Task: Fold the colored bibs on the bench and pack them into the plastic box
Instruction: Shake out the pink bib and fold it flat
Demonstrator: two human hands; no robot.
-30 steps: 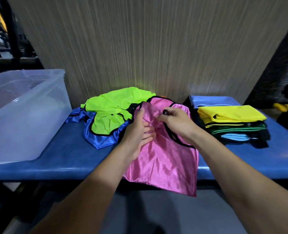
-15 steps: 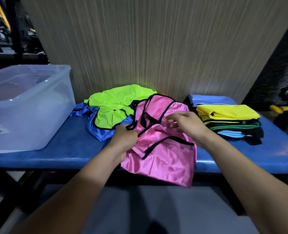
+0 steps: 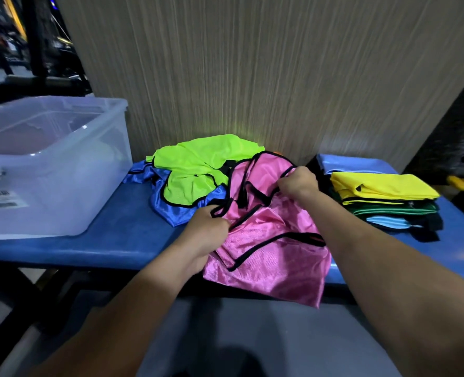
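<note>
A blue bench (image 3: 103, 240) carries a clear plastic box (image 3: 62, 164) at left, open-topped and ready for packing. A folded stack (image 3: 383, 197) waits at right. In the middle lies a pink bib (image 3: 274, 251); the left hand (image 3: 206, 229) and right hand (image 3: 297, 183) each grip its black trim, probably spreading it to fold.

Hands moved apart on shiny pink bib with black trim (image 3: 268, 257): close together at its top edge a second ago. Left hand (image 3: 206, 229) dropped toward near tabletop edge, gripping black-edged strap. Right hand (image 3: 297, 183) shifted right and back, pinching trim. Bib spread wider, armhole loops opened out.
</note>
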